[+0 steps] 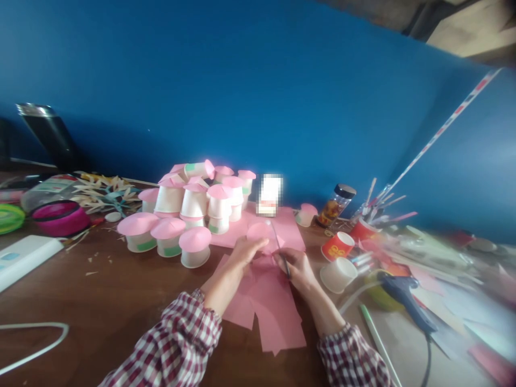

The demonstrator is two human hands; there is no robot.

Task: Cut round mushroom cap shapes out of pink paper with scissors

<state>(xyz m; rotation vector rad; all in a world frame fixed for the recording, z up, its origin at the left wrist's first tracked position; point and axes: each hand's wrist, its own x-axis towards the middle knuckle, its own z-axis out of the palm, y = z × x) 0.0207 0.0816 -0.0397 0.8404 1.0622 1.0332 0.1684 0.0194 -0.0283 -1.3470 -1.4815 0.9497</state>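
Note:
My left hand (245,251) holds a round pink paper piece (258,231) by its edge, fingers closed on it. My right hand (297,267) is closed around a thin dark tool, probably scissors (279,247), whose tip points up toward the pink circle. Both hands rest over loose pink paper sheets (270,309) on the brown wooden table (121,301). Behind my left hand stands a pile of white paper cups with pink paper tops (193,207).
A white paper cup (337,274) and a red cup (338,245) lie right of my right hand. A blue glue gun (405,295), a jar (336,205), pens, a pink bowl (60,217) and a white cord (36,344) lie about. A blue wall stands behind.

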